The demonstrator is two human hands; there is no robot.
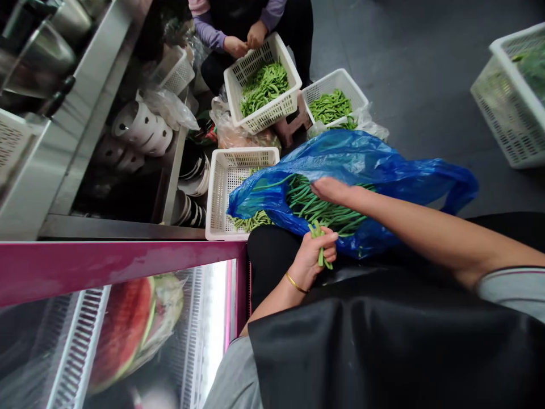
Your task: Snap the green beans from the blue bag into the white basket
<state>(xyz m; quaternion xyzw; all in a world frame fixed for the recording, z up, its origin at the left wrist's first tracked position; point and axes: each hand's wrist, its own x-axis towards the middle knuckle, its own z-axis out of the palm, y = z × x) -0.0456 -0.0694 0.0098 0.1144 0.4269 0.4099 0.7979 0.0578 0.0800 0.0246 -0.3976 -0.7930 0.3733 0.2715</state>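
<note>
My left hand [314, 253], with a gold bracelet at the wrist, is closed around a small bunch of short green bean pieces [320, 258]. They stick out above and below its fingers. My right hand [331, 190] is at the mouth of a blue plastic bag [361, 150], over the long green beans [323, 210] inside. Its fingers point down and are partly hidden and blurred, so their grip is unclear. The bag lies across my lap, over a black apron [395, 341]. Its left end overhangs a white basket [216, 196] holding cut beans [253, 221].
Opposite me a person's hands [247, 42] meet above a tilted white basket [272, 116] of green beans. Another bean basket [347, 79] stands beside it, and a crate [506, 108] at far right. A magenta-framed glass case [128, 258] holding cut watermelon and metal shelving [85, 108] are on my left.
</note>
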